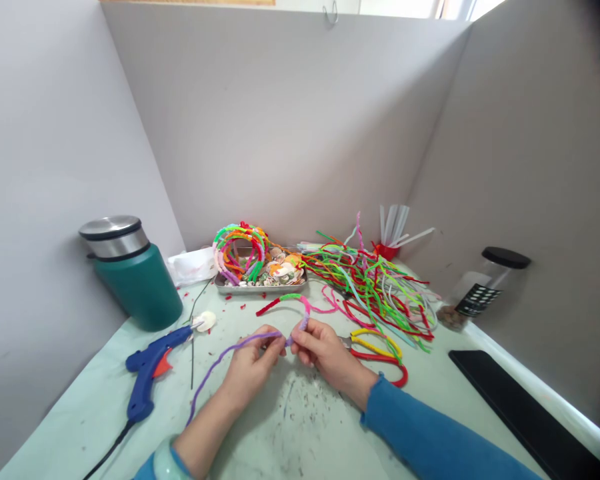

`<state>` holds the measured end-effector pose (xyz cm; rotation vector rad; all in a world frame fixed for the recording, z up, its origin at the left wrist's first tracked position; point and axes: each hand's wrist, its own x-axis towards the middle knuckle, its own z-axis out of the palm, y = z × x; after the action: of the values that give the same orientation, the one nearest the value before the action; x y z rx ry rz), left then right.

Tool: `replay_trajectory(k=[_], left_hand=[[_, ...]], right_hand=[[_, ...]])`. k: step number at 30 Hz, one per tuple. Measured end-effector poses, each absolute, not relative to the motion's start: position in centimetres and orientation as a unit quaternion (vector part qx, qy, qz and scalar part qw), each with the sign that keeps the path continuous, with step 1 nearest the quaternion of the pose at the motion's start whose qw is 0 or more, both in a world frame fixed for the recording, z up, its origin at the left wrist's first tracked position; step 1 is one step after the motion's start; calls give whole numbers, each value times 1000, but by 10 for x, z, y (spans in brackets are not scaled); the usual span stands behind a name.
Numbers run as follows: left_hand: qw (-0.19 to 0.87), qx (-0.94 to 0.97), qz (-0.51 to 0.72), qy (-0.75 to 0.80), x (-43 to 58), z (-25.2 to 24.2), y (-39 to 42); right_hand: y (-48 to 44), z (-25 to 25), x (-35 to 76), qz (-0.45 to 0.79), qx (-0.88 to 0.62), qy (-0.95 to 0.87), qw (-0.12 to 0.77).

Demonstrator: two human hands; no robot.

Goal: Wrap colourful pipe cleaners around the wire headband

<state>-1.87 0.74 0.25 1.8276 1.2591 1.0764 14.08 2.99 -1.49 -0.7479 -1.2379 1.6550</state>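
Head | left fingers (273,353) pinched on purple strand (214,367) | right fingers (307,341) pinched on multicoloured band (291,297), likely for control | scissors (373,356) right of them, probably handy

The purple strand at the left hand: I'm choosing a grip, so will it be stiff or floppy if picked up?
Probably bendable rather than rigid: the purple strand curves smoothly past the left hand. It's likely light, being so thin.
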Motion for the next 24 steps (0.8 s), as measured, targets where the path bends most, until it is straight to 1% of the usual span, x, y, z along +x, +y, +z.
replay_trajectory(k=[2, 5, 11, 15, 19, 22, 24], left_hand=[[350, 681, 409, 496, -17, 0, 8], [331, 672, 408, 522, -15, -1, 8], [206, 692, 444, 530, -15, 3, 3], [127, 744, 470, 457, -16, 3, 1], [56, 788, 464, 401, -17, -1, 2], [20, 795, 459, 396, -18, -3, 4], [16, 795, 458, 397, -18, -4, 4]], right_hand=[[29, -15, 140, 665, -306, -511, 451], [28, -15, 140, 659, -308, -517, 450], [32, -15, 142, 696, -295, -459, 466], [35, -14, 144, 727, -280, -400, 482], [35, -13, 144, 740, -267, -388, 480], [35, -13, 144, 744, -261, -391, 474], [35, -13, 144, 744, -259, -395, 473]])
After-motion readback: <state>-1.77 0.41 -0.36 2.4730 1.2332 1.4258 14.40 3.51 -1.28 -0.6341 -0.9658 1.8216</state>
